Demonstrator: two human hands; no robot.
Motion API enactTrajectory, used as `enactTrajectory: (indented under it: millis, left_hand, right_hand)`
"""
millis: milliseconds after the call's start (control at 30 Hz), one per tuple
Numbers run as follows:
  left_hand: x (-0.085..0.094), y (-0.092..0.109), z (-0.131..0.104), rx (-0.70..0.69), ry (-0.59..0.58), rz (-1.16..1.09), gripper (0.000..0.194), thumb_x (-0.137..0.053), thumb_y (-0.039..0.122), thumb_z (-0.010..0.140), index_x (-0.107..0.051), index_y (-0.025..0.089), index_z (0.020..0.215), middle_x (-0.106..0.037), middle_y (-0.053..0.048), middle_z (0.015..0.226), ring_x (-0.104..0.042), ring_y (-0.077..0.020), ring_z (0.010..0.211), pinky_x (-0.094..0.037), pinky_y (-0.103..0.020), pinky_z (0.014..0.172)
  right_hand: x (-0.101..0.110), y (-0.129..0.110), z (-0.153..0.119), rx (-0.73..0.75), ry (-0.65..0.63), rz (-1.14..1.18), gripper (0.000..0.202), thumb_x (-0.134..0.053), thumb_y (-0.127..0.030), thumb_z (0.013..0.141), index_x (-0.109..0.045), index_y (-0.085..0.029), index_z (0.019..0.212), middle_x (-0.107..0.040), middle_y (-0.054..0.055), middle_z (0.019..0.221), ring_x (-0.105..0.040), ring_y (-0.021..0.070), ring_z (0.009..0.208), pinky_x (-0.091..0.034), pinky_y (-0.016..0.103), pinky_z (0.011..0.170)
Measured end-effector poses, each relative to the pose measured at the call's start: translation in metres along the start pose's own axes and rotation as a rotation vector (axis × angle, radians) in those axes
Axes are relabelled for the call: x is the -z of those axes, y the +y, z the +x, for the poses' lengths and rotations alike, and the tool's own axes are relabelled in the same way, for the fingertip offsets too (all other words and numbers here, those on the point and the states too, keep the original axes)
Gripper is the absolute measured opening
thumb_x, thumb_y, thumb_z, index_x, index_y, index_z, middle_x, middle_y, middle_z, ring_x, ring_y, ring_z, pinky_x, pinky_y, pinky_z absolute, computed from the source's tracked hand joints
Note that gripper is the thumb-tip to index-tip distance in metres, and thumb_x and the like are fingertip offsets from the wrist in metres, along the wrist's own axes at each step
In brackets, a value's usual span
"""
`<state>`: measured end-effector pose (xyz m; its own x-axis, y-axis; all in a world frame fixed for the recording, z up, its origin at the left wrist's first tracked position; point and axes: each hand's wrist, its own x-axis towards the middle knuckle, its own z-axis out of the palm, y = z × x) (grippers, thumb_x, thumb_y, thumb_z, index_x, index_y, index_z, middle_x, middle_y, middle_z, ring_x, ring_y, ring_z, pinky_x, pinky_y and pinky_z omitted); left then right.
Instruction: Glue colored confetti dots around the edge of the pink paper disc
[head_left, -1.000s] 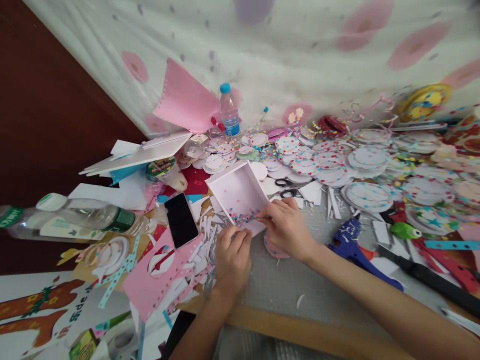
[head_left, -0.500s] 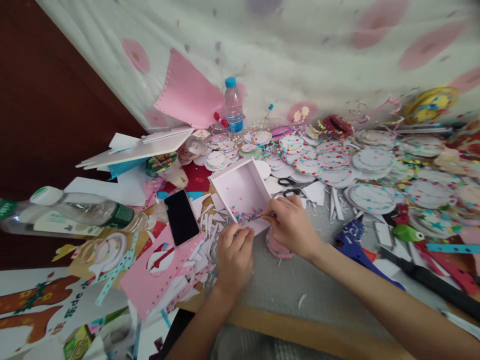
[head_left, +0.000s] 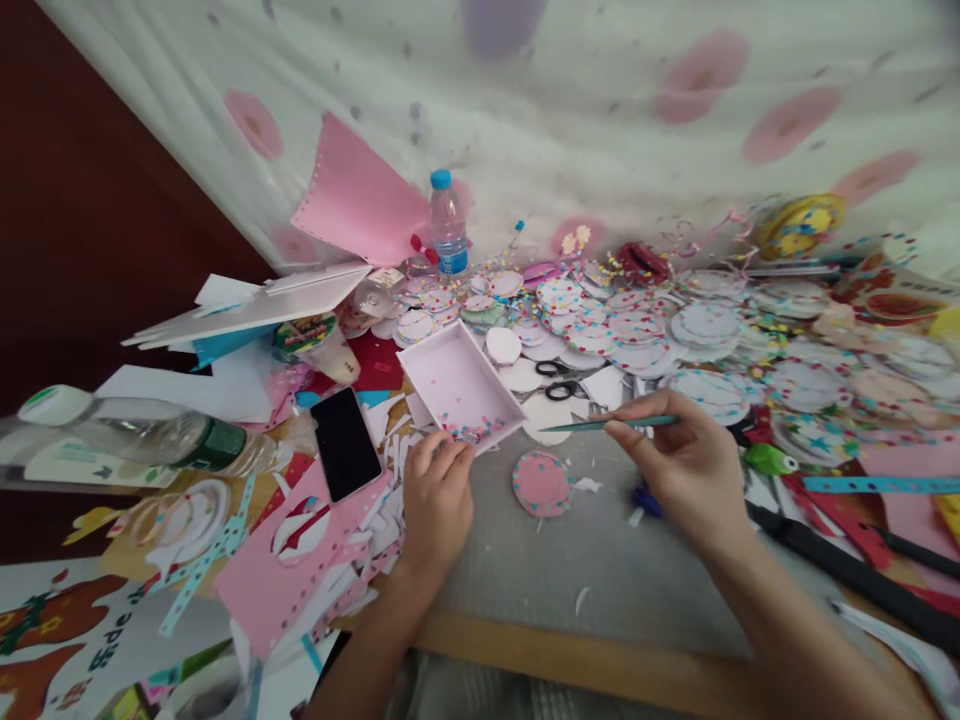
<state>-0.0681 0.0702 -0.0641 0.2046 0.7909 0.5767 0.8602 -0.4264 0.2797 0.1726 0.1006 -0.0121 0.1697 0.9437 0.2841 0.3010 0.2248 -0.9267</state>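
My left hand (head_left: 437,500) is closed on the near rim of a shallow white box (head_left: 450,370), which tilts so that small pink, red and blue confetti bits (head_left: 476,425) gather at its near side. Teal tweezers (head_left: 581,426) are pinched in my right hand (head_left: 686,475), their tips pointing left, to the right of the box. Whether a bit sits between the tips is too small to tell. Between my hands, a round pink disc (head_left: 541,484) with dots along its rim lies on the grey mat (head_left: 540,580).
Black-handled scissors (head_left: 561,380) lie behind the tweezers. Stacks of decorated white discs (head_left: 705,328) fill the back. To the left are a phone (head_left: 346,443), paper scraps and bottles (head_left: 172,430). A blue-capped water bottle (head_left: 448,225) stands at the back.
My right hand has pulled the tweezers out of the box and moved right. The pink disc has come into full view. My left hand stays at the box; the whole view has shifted slightly.
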Motion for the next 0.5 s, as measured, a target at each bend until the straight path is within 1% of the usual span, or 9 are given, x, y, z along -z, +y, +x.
enactTrajectory:
  millis: [133, 200, 233, 267, 300, 333, 367, 433, 500]
  left_hand:
    - [0.002, -0.014, 0.016, 0.04, -0.054, -0.05, 0.028, -0.052, 0.005, 0.085, -0.069, 0.02, 0.101, -0.071, -0.007, 0.097, -0.055, -0.0255, 0.104, -0.047, -0.046, 0.091]
    - [0.008, -0.012, 0.029, 0.042, -0.095, -0.109, 0.027, -0.057, 0.01, 0.084, -0.068, 0.022, 0.106, -0.068, -0.008, 0.107, -0.054, -0.0257, 0.108, -0.046, -0.047, 0.094]
    - [0.011, -0.008, 0.036, 0.048, -0.093, -0.144, 0.03, -0.061, 0.014, 0.083, -0.066, 0.021, 0.111, -0.063, -0.01, 0.116, -0.052, -0.0267, 0.112, -0.044, -0.048, 0.097]
    - [0.015, -0.002, 0.042, 0.064, -0.071, -0.193, 0.035, -0.064, 0.018, 0.081, -0.063, 0.02, 0.116, -0.06, -0.011, 0.12, -0.052, -0.0269, 0.113, -0.042, -0.047, 0.098]
    - [0.017, 0.006, 0.049, 0.092, -0.037, -0.268, 0.036, -0.065, 0.019, 0.081, -0.062, 0.02, 0.117, -0.06, -0.011, 0.117, -0.053, -0.0252, 0.111, -0.043, -0.045, 0.098]
    - [0.019, 0.014, 0.054, 0.11, -0.008, -0.37, 0.031, -0.064, 0.019, 0.082, -0.062, 0.02, 0.113, -0.062, -0.009, 0.111, -0.056, -0.0227, 0.105, -0.045, -0.04, 0.093]
    - [0.019, 0.022, 0.059, 0.123, -0.008, -0.48, 0.026, -0.063, 0.019, 0.083, -0.063, 0.02, 0.108, -0.063, -0.007, 0.104, -0.058, -0.02, 0.097, -0.048, -0.035, 0.087]
    - [0.014, 0.037, 0.063, 0.14, -0.046, -0.676, 0.014, -0.059, 0.02, 0.086, -0.065, 0.019, 0.099, -0.063, -0.004, 0.089, -0.059, -0.0158, 0.082, -0.049, -0.029, 0.075]
    - [0.005, 0.045, 0.062, 0.197, -0.138, -0.828, 0.012, -0.055, 0.021, 0.089, -0.067, 0.018, 0.091, -0.064, -0.003, 0.079, -0.059, -0.0136, 0.072, -0.048, -0.026, 0.068]
  right_hand:
    - [0.02, 0.018, -0.009, -0.012, 0.122, -0.006, 0.013, -0.074, -0.032, 0.075, -0.063, -0.024, 0.077, -0.066, 0.002, 0.072, -0.059, 0.0183, 0.063, -0.039, 0.029, 0.049]
    - [0.023, 0.028, -0.014, -0.033, 0.176, 0.001, 0.015, -0.075, -0.034, 0.073, -0.064, -0.024, 0.077, -0.065, 0.002, 0.072, -0.058, 0.0175, 0.061, -0.037, 0.028, 0.047]
    - [0.024, 0.031, -0.015, -0.041, 0.194, 0.014, 0.015, -0.075, -0.033, 0.073, -0.064, -0.024, 0.076, -0.064, 0.002, 0.072, -0.058, 0.0174, 0.061, -0.038, 0.028, 0.047]
    - [0.023, 0.033, -0.017, -0.042, 0.209, 0.033, 0.014, -0.075, -0.032, 0.074, -0.064, -0.024, 0.076, -0.064, 0.002, 0.072, -0.059, 0.0176, 0.062, -0.039, 0.028, 0.049]
    - [0.022, 0.034, -0.018, -0.036, 0.22, 0.056, 0.014, -0.075, -0.031, 0.074, -0.063, -0.024, 0.076, -0.065, 0.002, 0.073, -0.06, 0.018, 0.065, -0.042, 0.029, 0.051]
    - [0.021, 0.033, -0.019, -0.022, 0.229, 0.079, 0.013, -0.074, -0.029, 0.075, -0.063, -0.024, 0.076, -0.065, 0.002, 0.073, -0.061, 0.0185, 0.067, -0.044, 0.03, 0.054]
    - [0.019, 0.032, -0.02, -0.011, 0.235, 0.1, 0.012, -0.074, -0.028, 0.075, -0.063, -0.024, 0.076, -0.065, 0.002, 0.074, -0.062, 0.019, 0.07, -0.046, 0.03, 0.057]
    - [0.018, 0.028, -0.023, -0.001, 0.246, 0.133, 0.011, -0.073, -0.026, 0.076, -0.062, -0.024, 0.076, -0.065, 0.002, 0.074, -0.063, 0.02, 0.073, -0.047, 0.032, 0.06]
    - [0.017, 0.024, -0.025, 0.0, 0.248, 0.164, 0.011, -0.072, -0.024, 0.077, -0.061, -0.024, 0.076, -0.065, 0.003, 0.075, -0.063, 0.0203, 0.073, -0.048, 0.032, 0.059]
